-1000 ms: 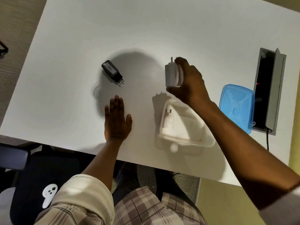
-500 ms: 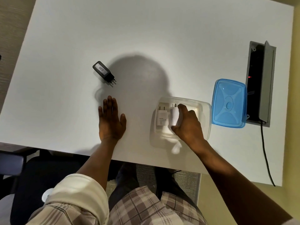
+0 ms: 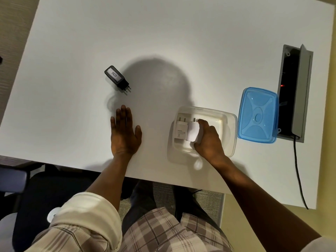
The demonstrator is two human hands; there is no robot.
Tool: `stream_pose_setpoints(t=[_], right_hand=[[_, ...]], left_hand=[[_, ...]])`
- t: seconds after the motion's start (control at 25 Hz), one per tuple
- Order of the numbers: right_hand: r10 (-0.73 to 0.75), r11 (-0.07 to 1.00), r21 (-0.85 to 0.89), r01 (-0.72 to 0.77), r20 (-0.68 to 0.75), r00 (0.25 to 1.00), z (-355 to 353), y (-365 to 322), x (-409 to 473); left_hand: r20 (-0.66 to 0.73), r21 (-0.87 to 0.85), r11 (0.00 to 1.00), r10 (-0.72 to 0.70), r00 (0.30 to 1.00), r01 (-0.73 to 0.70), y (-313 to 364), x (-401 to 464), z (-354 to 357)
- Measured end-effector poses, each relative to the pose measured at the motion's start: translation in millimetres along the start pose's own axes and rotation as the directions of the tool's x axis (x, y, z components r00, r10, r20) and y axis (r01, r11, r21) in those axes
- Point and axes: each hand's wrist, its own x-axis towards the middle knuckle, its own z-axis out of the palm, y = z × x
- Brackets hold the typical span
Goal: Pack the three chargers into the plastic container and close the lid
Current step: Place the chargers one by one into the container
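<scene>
A clear plastic container [image 3: 229, 124] stands on the white table near its front edge. One white charger [image 3: 180, 130] lies in the container's left end. My right hand [image 3: 209, 140] reaches into the container and is closed around a second white charger [image 3: 193, 132], which stands beside the first. A black charger [image 3: 116, 77] with a "030" label lies on the table to the far left. My left hand [image 3: 125, 132] rests flat on the table, holding nothing. The blue lid [image 3: 258, 115] lies to the right of the container.
An open grey cable box [image 3: 294, 91] is set into the white table [image 3: 163, 42] at the right, just beyond the lid, with a black cable [image 3: 298, 171] running off the front edge. A dark chair [image 3: 21, 188] is at the lower left.
My right hand carried the second white charger from above the table down into the container, beside the first one. My left hand stayed flat.
</scene>
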Motion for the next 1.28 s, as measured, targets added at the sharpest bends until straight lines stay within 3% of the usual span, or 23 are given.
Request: stream_pose_setpoints(t=[0.16,0.24,0.4,0.64,0.8,1.0,1.16,1.28], right_hand=[[0.031,0.999,0.030,-0.030,-0.019,0.999,-4,-1,-6],[0.029,0.999,0.048,-0.024,-0.121,0.992,-10,-8,-11],[-0.141,0.984,0.069,0.165,-0.269,0.953,-21,-42,-19],[-0.350,0.924,0.100,0.369,-0.169,0.921,-15,-139,13],[-0.331,0.935,0.135,0.329,-0.009,0.944,8,-206,59],[-0.293,0.951,-0.105,0.291,0.002,0.956,57,-274,112],[-0.385,0.851,-0.379,0.364,0.022,0.923,79,-290,136],[-0.464,0.783,-0.437,0.442,0.062,0.884,77,-281,143]], left_hand=[[0.004,0.004,1.000,-0.001,1.000,0.001,-1,0,0],[0.006,0.003,1.000,0.002,1.000,-0.002,0,0,-1],[0.001,-0.010,1.000,0.017,1.000,-0.017,-2,-1,-4],[-0.030,0.026,0.999,0.034,0.999,-0.033,-57,13,-14],[-0.090,0.015,0.997,-0.069,0.994,0.071,-92,37,-25],[-0.129,-0.017,0.997,-0.081,0.988,0.079,-99,50,-26],[-0.137,-0.018,0.996,-0.086,0.987,0.084,-100,50,-25],[-0.139,-0.025,0.997,-0.081,0.987,0.078,-101,50,-25]])
